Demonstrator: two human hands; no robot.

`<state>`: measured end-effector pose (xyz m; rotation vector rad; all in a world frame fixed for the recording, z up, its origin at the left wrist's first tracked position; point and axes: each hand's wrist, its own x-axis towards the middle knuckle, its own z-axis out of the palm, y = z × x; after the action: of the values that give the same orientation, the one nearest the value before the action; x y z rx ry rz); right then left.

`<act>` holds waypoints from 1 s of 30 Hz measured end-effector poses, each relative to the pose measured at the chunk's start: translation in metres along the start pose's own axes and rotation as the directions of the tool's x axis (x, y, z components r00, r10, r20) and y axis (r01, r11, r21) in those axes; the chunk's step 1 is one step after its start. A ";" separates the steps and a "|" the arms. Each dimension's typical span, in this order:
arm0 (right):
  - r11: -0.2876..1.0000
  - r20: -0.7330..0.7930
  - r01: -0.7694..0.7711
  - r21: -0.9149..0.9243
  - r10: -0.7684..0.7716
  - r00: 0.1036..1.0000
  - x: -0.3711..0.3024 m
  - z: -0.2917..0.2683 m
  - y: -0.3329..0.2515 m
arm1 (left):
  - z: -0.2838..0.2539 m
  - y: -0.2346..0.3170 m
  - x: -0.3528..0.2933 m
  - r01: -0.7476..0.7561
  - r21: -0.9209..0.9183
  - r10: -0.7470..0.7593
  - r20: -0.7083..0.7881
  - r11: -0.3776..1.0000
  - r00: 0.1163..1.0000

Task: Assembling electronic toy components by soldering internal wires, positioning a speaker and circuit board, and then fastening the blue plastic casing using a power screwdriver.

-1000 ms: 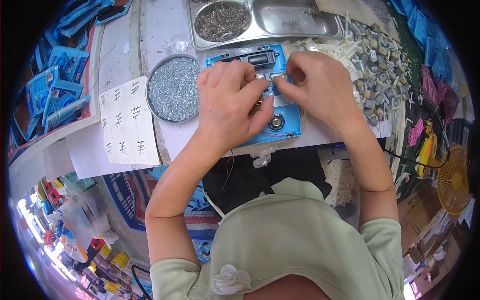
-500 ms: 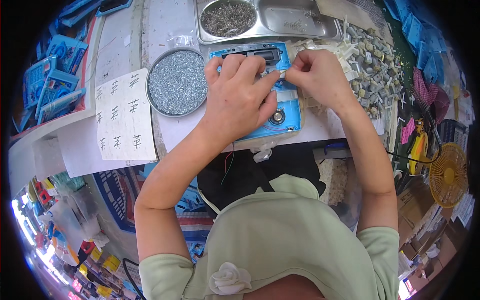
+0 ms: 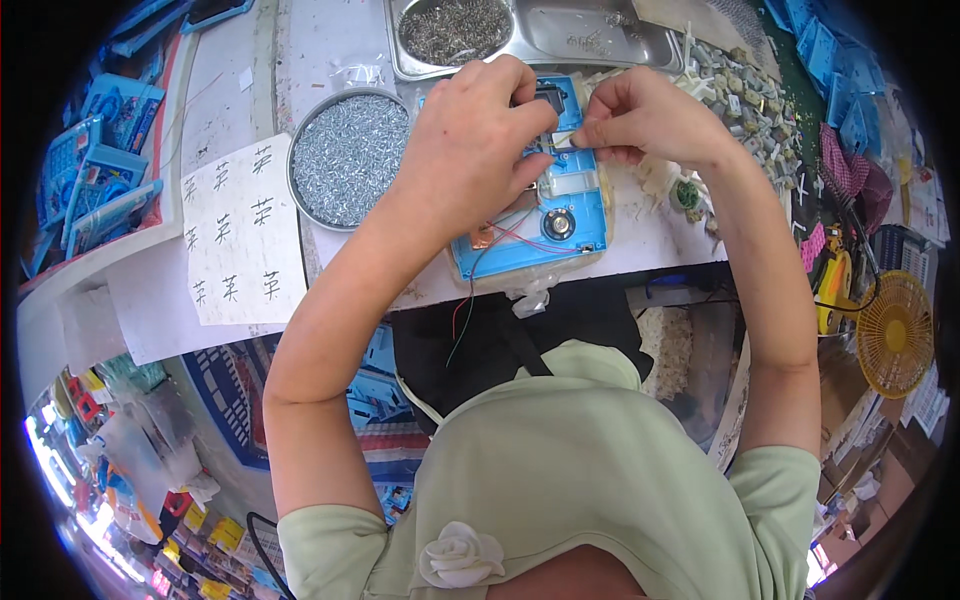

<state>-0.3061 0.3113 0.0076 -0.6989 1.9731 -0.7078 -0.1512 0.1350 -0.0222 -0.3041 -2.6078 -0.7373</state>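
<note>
A blue plastic housing (image 3: 590,205) lies on the table before me, with a round speaker (image 3: 557,223), thin wires and a dark rectangular window in it. My left hand (image 3: 475,140) bends over its left half, fingers curled and thumb a little apart from the forefinger; whatever is under them is hidden. At the housing's right edge, my right hand (image 3: 640,115) pinches a small white block (image 3: 563,140), which sits over the housing just below the window. A clear strip (image 3: 570,183) lies across the housing below that block.
On the left stands a round tin (image 3: 350,160) of small silvery screws, beside a handwritten paper sheet (image 3: 245,230). Behind is a steel tray (image 3: 590,40) with metal bits. White and grey parts (image 3: 740,110) heap up at right. Blue housings (image 3: 110,150) are stacked far left.
My left hand has shifted up and left, uncovering more of the housing and its wires. My right hand has turned and drawn slightly right; the white block now shows in its fingers.
</note>
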 end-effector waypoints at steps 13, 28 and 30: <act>0.987 -0.003 0.028 0.161 -0.028 1.000 -0.003 0.011 0.005 | -0.001 -0.008 0.013 0.006 -0.045 -0.007 -0.022 0.999 1.000; 0.964 -0.880 -0.173 -0.203 -0.102 0.464 0.020 -0.259 0.104 | -0.014 -0.021 0.046 -0.186 -0.082 0.200 0.213 0.979 0.956; 0.715 -0.983 -0.675 -0.182 -0.137 0.120 0.000 -0.383 0.251 | -0.003 -0.024 0.059 -0.230 -0.217 0.279 0.233 0.949 0.931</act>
<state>-0.6910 0.5589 -0.0054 0.0173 3.6137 -0.1008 -0.2100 0.1191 -0.0046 -0.8344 -2.6670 -0.9009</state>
